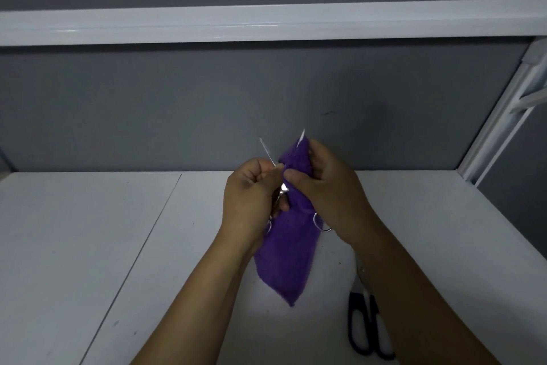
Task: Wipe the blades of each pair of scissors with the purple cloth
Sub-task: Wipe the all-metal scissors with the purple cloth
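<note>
A pair of small silver scissors (268,154) is held up above the white table, its blades spread apart and pointing up. My left hand (251,196) grips the scissors around the pivot and one handle. My right hand (322,187) pinches the purple cloth (288,249) around the right blade, whose tip pokes out above the cloth. The rest of the cloth hangs down between my forearms. One silver finger ring (321,224) shows beside the cloth. A second pair of scissors with black handles (365,326) lies on the table at the lower right, partly hidden by my right forearm.
The white table (88,246) has a seam running diagonally on its left side. A grey wall stands behind it, with a white shelf rail (266,22) overhead and a white frame post (503,116) at the right.
</note>
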